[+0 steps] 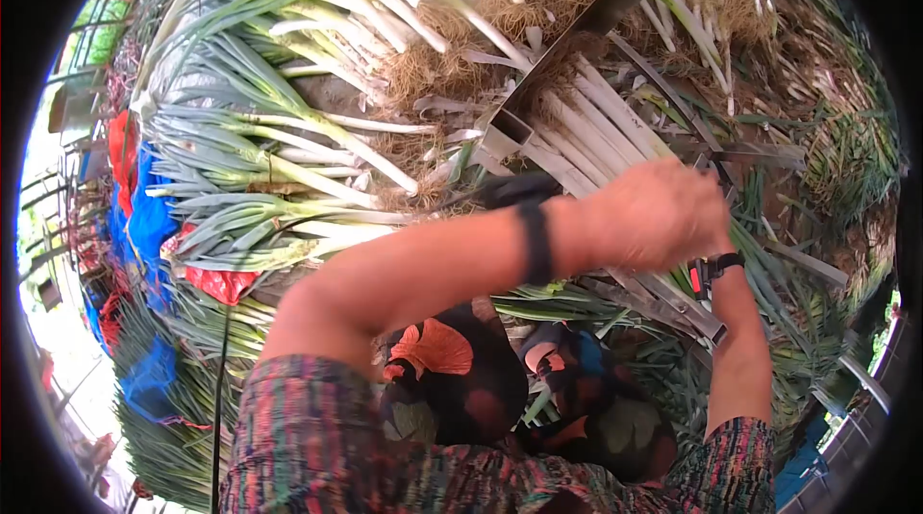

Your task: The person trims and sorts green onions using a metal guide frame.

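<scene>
A bundle of long green onions point(601, 125), white stalks with brown roots, lies in a metal frame point(567, 52). My left hand point(659, 211) is closed over the stalks, my left arm reaching across from the left with a black band on its wrist. Whatever its fingers grip is hidden. Most of my right hand point(716, 240) is behind the left one, so its fingers do not show. A black strap with a red-and-black piece point(702, 275) is at my right wrist.
Rows of green onions point(336, 24) cover the ground ahead and to the left. Metal bars point(760, 154) stick out on the right. Blue netting point(149, 197) and a red bag point(219, 283) lie at left. Loose leaves point(846, 158) are heaped at right.
</scene>
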Motion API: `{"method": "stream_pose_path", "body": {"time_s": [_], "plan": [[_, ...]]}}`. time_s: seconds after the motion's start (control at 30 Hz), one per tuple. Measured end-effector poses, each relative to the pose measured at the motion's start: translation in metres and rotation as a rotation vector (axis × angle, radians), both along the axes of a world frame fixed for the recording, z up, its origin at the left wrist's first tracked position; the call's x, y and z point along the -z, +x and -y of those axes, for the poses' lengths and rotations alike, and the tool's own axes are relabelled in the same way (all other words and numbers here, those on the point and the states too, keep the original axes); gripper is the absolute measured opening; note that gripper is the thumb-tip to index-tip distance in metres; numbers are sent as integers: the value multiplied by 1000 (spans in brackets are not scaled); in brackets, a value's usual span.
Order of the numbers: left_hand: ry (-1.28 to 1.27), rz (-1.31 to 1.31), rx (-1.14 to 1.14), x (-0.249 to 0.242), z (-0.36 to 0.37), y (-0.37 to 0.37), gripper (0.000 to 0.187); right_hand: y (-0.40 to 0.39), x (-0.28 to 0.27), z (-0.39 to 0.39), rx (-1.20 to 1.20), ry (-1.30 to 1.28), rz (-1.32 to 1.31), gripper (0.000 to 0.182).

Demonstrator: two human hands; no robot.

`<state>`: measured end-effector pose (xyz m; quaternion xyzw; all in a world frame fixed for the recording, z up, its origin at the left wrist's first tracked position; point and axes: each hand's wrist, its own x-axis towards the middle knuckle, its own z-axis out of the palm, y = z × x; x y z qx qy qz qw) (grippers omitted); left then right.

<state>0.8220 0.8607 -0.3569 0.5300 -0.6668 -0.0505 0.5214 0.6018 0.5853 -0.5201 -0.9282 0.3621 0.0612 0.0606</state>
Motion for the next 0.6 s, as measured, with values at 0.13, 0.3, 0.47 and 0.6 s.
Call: {"method": "stream_pose_path", "body": {"time_s": [0.13, 0.3, 0.47, 0.6], "plan": [[104, -228, -87, -21, -144, 35, 17, 11, -9, 8, 45, 53, -53, 27], [932, -591, -891, 167, -297, 85, 10, 40, -46, 5, -62, -18, -255, 24], [739, -1004, -1253, 237, -320, 171, 35, 47, -57, 2, 11, 99, -230, 27], [806, -1105, -1581, 273, -299, 211, 64, 35, -69, -14, -69, 208, -68, 38]]}}
